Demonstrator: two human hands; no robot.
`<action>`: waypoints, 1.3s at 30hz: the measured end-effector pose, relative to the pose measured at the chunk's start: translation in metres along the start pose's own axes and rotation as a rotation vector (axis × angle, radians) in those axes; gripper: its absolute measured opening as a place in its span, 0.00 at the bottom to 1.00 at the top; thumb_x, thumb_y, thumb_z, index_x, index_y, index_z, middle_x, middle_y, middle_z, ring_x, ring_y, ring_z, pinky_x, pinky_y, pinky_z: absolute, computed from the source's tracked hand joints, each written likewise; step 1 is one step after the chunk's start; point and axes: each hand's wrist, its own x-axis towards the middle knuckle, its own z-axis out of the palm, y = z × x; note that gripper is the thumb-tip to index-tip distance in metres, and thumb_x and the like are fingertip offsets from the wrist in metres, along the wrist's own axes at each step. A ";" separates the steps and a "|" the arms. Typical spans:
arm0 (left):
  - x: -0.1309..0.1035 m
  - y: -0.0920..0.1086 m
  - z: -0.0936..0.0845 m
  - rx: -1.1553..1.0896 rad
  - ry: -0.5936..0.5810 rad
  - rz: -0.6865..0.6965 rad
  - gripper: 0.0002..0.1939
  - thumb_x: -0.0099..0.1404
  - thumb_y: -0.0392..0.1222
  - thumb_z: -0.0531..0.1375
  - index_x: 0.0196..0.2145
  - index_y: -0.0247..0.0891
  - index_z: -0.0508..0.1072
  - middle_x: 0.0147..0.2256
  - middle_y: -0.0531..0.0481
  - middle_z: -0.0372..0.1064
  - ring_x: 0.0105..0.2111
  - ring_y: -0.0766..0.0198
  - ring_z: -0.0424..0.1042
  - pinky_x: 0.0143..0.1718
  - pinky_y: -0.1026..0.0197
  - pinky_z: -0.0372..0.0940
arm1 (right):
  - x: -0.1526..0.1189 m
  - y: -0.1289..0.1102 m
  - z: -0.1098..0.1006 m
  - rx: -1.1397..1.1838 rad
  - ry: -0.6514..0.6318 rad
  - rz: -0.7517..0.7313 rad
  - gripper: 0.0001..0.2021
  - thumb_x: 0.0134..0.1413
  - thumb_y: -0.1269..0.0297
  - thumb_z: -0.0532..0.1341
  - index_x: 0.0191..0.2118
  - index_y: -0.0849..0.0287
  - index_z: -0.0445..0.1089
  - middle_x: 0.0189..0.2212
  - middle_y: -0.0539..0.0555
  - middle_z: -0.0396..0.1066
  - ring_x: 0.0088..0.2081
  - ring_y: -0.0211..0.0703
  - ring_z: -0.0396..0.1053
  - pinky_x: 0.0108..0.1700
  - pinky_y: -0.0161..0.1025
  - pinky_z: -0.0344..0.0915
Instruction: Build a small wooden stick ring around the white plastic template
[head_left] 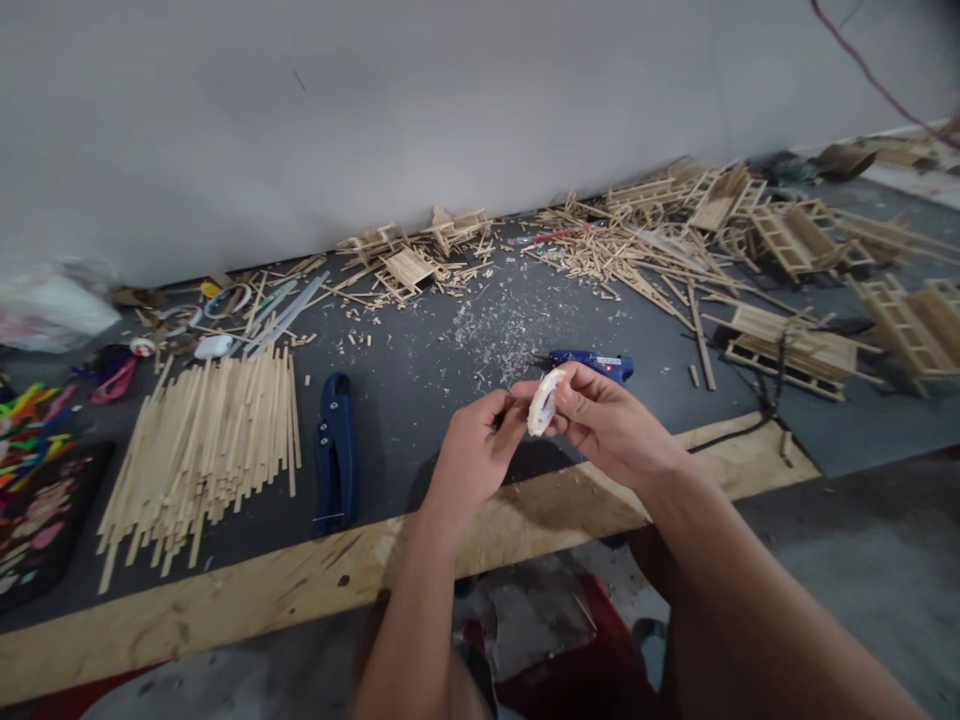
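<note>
Between my two hands, just above the front of the table, is a small pale ring-shaped piece (540, 408), tilted nearly edge-on. My right hand (611, 425) pinches its right side between thumb and fingers. The fingers of my left hand (476, 445) are curled closed against its left side, their tips partly hidden. Just behind my right hand lies a blue glue gun (600, 361) with a small red light. To the left of my left hand, a blue hand cutter (335, 450) rests on the dark tabletop.
A bundle of thin wooden sticks (210, 440) lies at the left. Several small wooden models (795, 335) and loose sticks (622, 265) crowd the right and back. Clear shavings (495, 335) litter the middle. A dark cable (769, 400) crosses the right front. A phone (52, 520) lies far left.
</note>
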 end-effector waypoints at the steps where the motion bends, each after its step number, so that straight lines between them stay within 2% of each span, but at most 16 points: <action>1: 0.000 0.000 0.000 0.007 0.002 0.003 0.14 0.63 0.49 0.52 0.27 0.37 0.69 0.24 0.55 0.65 0.25 0.67 0.62 0.26 0.66 0.53 | 0.000 0.001 0.000 -0.005 0.000 0.004 0.04 0.54 0.64 0.60 0.31 0.56 0.69 0.26 0.48 0.70 0.27 0.32 0.65 0.33 0.30 0.63; 7: 0.000 -0.001 0.000 0.080 -0.009 0.055 0.13 0.63 0.47 0.51 0.26 0.38 0.68 0.24 0.54 0.66 0.25 0.67 0.62 0.27 0.66 0.53 | 0.000 0.000 0.003 -0.005 -0.007 -0.010 0.05 0.53 0.63 0.60 0.29 0.57 0.69 0.25 0.47 0.69 0.25 0.31 0.65 0.31 0.30 0.63; 13: 0.009 -0.010 -0.002 0.271 0.026 -0.029 0.15 0.64 0.47 0.49 0.23 0.38 0.65 0.23 0.52 0.65 0.24 0.65 0.61 0.25 0.64 0.50 | -0.007 -0.009 0.016 -0.022 -0.006 0.003 0.06 0.52 0.61 0.61 0.29 0.56 0.68 0.24 0.48 0.69 0.26 0.33 0.65 0.32 0.32 0.64; 17: 0.014 -0.023 -0.011 0.399 0.097 -0.079 0.17 0.64 0.48 0.47 0.21 0.39 0.60 0.19 0.54 0.59 0.21 0.66 0.57 0.24 0.63 0.46 | -0.012 -0.016 0.014 -0.001 -0.006 -0.023 0.03 0.51 0.62 0.62 0.30 0.54 0.69 0.22 0.47 0.67 0.25 0.34 0.64 0.29 0.33 0.63; 21: 0.016 -0.032 -0.026 0.447 0.135 -0.167 0.17 0.63 0.50 0.48 0.20 0.40 0.58 0.18 0.54 0.56 0.19 0.66 0.55 0.23 0.62 0.44 | -0.021 -0.036 0.008 -0.035 0.052 -0.125 0.04 0.46 0.59 0.65 0.31 0.49 0.70 0.20 0.46 0.65 0.23 0.35 0.62 0.25 0.34 0.60; 24: 0.015 -0.031 -0.037 0.416 0.185 -0.217 0.16 0.62 0.51 0.49 0.23 0.40 0.63 0.19 0.53 0.60 0.20 0.65 0.59 0.24 0.62 0.47 | -0.027 -0.055 0.003 -0.036 0.140 -0.229 0.08 0.41 0.57 0.68 0.31 0.47 0.71 0.19 0.47 0.63 0.23 0.37 0.60 0.23 0.35 0.58; 28: 0.012 -0.032 -0.052 0.348 0.265 -0.269 0.14 0.61 0.51 0.51 0.27 0.40 0.69 0.24 0.50 0.68 0.25 0.62 0.64 0.26 0.62 0.52 | -0.028 -0.070 -0.010 0.013 0.272 -0.313 0.11 0.34 0.58 0.71 0.28 0.48 0.70 0.18 0.46 0.60 0.22 0.35 0.58 0.24 0.35 0.57; 32: 0.010 -0.042 -0.062 0.220 0.380 -0.252 0.14 0.59 0.52 0.53 0.29 0.39 0.71 0.27 0.48 0.72 0.27 0.61 0.67 0.27 0.62 0.56 | -0.023 -0.069 -0.026 -0.196 0.309 -0.351 0.03 0.48 0.60 0.64 0.28 0.50 0.71 0.22 0.49 0.64 0.25 0.36 0.60 0.28 0.38 0.58; 33: 0.009 -0.044 -0.063 0.174 0.413 -0.249 0.14 0.59 0.51 0.54 0.29 0.39 0.71 0.27 0.48 0.72 0.27 0.61 0.68 0.27 0.63 0.57 | -0.021 -0.067 -0.028 -0.254 0.316 -0.348 0.04 0.50 0.60 0.62 0.27 0.51 0.71 0.23 0.50 0.65 0.26 0.36 0.61 0.29 0.39 0.59; 39: 0.009 -0.049 -0.068 -0.124 0.621 -0.241 0.12 0.56 0.48 0.57 0.33 0.37 0.73 0.28 0.49 0.72 0.29 0.64 0.69 0.27 0.65 0.62 | -0.014 -0.054 -0.025 -0.317 0.326 -0.308 0.03 0.50 0.63 0.62 0.28 0.52 0.69 0.27 0.49 0.69 0.30 0.38 0.65 0.32 0.37 0.63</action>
